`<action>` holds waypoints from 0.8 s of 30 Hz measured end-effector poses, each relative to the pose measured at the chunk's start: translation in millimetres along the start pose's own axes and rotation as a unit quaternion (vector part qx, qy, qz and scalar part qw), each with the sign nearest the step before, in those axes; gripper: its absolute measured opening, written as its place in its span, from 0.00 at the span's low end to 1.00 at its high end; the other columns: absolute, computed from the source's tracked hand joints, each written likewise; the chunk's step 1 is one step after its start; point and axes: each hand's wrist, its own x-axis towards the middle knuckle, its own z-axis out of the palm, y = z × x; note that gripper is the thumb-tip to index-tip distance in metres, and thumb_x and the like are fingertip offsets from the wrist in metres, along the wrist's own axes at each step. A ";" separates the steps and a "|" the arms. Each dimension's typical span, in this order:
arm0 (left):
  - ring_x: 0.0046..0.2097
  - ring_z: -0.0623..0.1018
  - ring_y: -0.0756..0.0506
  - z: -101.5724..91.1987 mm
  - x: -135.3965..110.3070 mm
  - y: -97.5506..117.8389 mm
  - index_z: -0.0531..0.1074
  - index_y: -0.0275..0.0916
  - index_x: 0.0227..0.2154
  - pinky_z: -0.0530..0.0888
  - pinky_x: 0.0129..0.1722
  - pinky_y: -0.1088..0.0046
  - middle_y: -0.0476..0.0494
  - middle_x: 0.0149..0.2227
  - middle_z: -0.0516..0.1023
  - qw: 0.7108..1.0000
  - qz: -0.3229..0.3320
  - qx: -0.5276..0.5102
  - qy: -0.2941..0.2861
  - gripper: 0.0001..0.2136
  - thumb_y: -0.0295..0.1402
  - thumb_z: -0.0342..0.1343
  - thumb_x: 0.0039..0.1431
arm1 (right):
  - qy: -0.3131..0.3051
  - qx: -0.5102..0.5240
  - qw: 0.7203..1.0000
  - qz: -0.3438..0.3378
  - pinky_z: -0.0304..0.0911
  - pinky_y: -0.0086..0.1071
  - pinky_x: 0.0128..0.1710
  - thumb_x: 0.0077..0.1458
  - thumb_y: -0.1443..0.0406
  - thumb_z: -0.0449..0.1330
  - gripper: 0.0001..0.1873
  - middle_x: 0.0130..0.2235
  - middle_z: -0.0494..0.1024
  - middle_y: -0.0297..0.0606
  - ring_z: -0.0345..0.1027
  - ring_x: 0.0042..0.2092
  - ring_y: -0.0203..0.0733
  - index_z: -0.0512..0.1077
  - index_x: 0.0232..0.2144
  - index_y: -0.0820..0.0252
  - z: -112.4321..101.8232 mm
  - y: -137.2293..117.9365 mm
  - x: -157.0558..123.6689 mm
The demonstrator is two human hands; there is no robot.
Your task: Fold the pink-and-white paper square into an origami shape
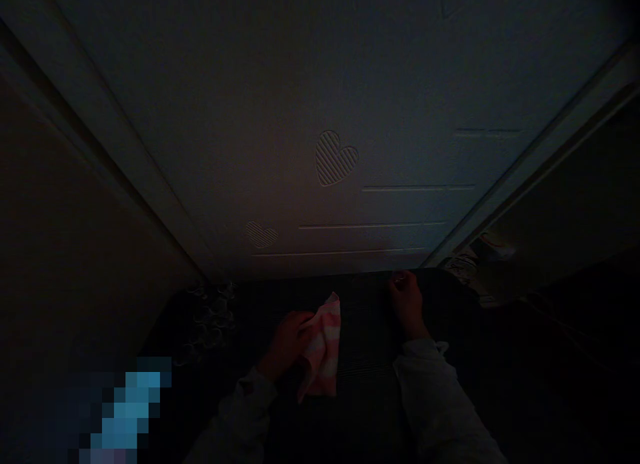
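Note:
My left hand (291, 339) is closed on a pink-and-white cloth (326, 351), which hangs down in loose folds on the right side of the fingers. Farther right, near the far edge of the dark table (365, 364), my right hand (409, 301) has its fingers curled around a small round thing (399, 276) with a pale rim. The dim light hides what kind of thing it is. On the table's left side sits a cluster of several small round, glassy-looking pieces (213, 317) with shiny curved rims.
Behind the table stands a pale panel (225, 137) with embossed hearts (336, 159) and lines. Unclear pale items (463, 267) lie beyond the table's right corner. A pixelated bright blue patch (133, 407) covers the lower left.

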 end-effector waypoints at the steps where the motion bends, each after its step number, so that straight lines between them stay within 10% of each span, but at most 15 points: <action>1: 0.39 0.70 0.46 0.0 0.1 0.0 0.69 0.39 0.38 0.67 0.39 0.68 0.43 0.37 0.71 1.000 0.000 -0.003 0.000 0.13 0.33 0.48 0.49 | -0.003 -0.010 1.000 -0.001 0.59 0.35 0.35 0.42 0.60 0.54 0.22 0.34 0.70 0.41 0.65 0.34 0.41 0.61 0.41 0.62 0.0 0.1 -0.2; 24: 0.39 0.71 0.46 0.6 -0.3 -0.2 0.69 0.39 0.38 0.67 0.39 0.69 0.43 0.36 0.71 1.000 -0.001 -0.009 0.007 0.13 0.35 0.48 0.50 | -0.041 -0.142 0.989 0.011 0.58 0.35 0.36 0.42 0.58 0.54 0.22 0.34 0.73 0.38 0.67 0.36 0.44 0.63 0.42 0.57 0.2 1.7 -0.6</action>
